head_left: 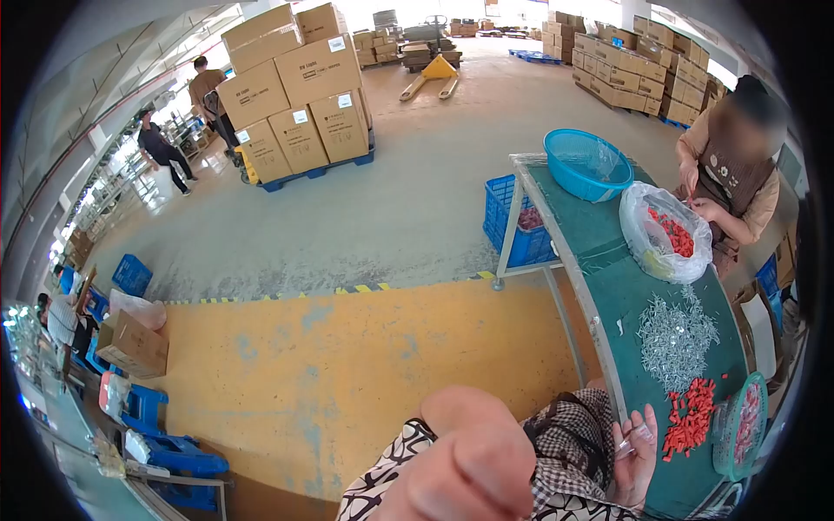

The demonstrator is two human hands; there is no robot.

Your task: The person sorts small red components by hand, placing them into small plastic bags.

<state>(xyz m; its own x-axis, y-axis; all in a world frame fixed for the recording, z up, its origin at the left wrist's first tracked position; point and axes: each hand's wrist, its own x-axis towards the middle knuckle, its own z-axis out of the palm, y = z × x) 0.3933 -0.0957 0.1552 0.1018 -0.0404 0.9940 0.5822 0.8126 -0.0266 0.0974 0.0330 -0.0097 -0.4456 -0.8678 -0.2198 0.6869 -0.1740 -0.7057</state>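
Observation:
Very near the camera, my left hand (pixel 469 460) is raised with its fingers curled in; anything inside is hidden. My right hand (pixel 636 456) is palm up at the table's near edge, fingers apart and slightly bent, with clear shiny patches on them. Beside it on the green tabletop (pixel 612 286) lies a pile of small red pieces (pixel 689 419). Behind that spreads a heap of thin silver metal pieces (pixel 676 339). A green basket (pixel 738 430) with reddish pieces stands to the right.
Across the table a person (pixel 734 165) handles a small red piece over a plastic bag (pixel 638 230) of red pieces. A blue basket (pixel 586 187) stands at the far end, a blue crate (pixel 512 221) beside the table. Boxes (pixel 300 95) are stacked on a pallet; stools (pixel 178 451) stand left.

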